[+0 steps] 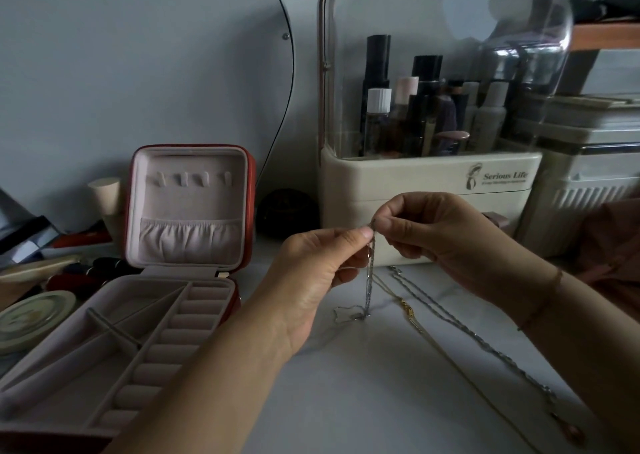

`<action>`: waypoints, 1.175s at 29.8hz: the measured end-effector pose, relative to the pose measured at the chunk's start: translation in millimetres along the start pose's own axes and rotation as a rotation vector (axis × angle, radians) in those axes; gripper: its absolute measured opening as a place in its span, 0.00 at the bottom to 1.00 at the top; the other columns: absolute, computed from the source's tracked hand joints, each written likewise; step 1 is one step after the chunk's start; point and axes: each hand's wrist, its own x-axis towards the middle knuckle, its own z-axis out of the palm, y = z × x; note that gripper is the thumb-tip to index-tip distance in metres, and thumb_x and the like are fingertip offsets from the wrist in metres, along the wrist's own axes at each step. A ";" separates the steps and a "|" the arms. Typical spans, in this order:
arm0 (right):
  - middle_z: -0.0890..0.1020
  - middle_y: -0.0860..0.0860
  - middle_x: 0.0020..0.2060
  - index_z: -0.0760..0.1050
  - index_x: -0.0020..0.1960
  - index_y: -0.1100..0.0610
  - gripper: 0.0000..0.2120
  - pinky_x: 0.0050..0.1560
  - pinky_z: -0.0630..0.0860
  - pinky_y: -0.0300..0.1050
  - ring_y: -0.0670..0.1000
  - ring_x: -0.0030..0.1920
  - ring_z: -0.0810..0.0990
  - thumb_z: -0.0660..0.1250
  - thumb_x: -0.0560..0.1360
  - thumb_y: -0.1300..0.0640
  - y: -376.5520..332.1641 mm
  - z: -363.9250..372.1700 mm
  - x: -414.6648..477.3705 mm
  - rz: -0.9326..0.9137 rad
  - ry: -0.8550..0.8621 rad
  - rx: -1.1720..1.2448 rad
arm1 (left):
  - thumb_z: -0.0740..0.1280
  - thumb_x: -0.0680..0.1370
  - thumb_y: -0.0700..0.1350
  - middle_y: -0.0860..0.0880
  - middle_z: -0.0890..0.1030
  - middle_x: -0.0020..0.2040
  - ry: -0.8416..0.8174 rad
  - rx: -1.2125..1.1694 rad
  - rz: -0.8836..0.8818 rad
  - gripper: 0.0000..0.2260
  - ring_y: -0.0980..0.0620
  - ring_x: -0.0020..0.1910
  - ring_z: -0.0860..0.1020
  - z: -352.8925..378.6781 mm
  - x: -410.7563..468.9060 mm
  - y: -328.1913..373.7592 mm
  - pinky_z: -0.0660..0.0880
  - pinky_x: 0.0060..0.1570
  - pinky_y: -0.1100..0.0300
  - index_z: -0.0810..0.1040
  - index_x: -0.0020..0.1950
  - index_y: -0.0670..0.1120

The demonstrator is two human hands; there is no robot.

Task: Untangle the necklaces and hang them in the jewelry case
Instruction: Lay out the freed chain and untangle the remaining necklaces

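Both hands, left hand (323, 256) and right hand (426, 232), pinch thin silver chain necklace (370, 280) hanging vertically; open red jewelry case (187, 211) nearer left hand.

Three thin metal chain necklaces (370, 273) are counted, one open red square jewelry case (180, 245), and two bare hands (322, 273).

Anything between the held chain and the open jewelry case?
Only the left hand and its forearm cross there; otherwise bare white tabletop between the silver chain and the jewelry case, per head view.
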 end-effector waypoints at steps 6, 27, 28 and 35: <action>0.75 0.50 0.28 0.79 0.42 0.60 0.07 0.29 0.66 0.34 0.46 0.29 0.68 0.69 0.67 0.57 1.1 -1.2 0.8 0.019 0.009 0.001 | 0.69 0.73 0.42 0.52 0.81 0.32 0.057 0.039 0.021 0.09 0.57 0.36 0.79 2.1 1.1 -0.9 0.74 0.44 0.60 0.83 0.33 0.49; 0.77 0.54 0.32 0.78 0.45 0.62 0.08 0.32 0.72 0.37 0.48 0.31 0.73 0.69 0.67 0.59 4.3 -3.4 1.5 0.108 -0.171 0.098 | 0.65 0.76 0.38 0.51 0.77 0.32 -0.029 0.034 0.045 0.08 0.54 0.37 0.74 3.7 -1.6 -1.2 0.73 0.45 0.60 0.81 0.39 0.45; 0.77 0.54 0.32 0.79 0.44 0.61 0.08 0.33 0.73 0.37 0.49 0.32 0.74 0.70 0.67 0.58 4.4 -3.7 1.4 0.120 -0.183 0.115 | 0.65 0.76 0.38 0.51 0.77 0.32 -0.036 0.031 0.044 0.08 0.54 0.37 0.74 3.3 -1.7 -1.4 0.73 0.45 0.60 0.81 0.40 0.45; 0.76 0.53 0.31 0.78 0.44 0.62 0.07 0.31 0.72 0.36 0.47 0.30 0.72 0.68 0.69 0.60 3.8 -7.9 1.3 0.136 -0.148 0.118 | 0.66 0.76 0.42 0.51 0.81 0.35 -0.042 0.037 0.040 0.05 0.55 0.40 0.78 2.0 0.6 -4.6 0.75 0.48 0.60 0.81 0.44 0.44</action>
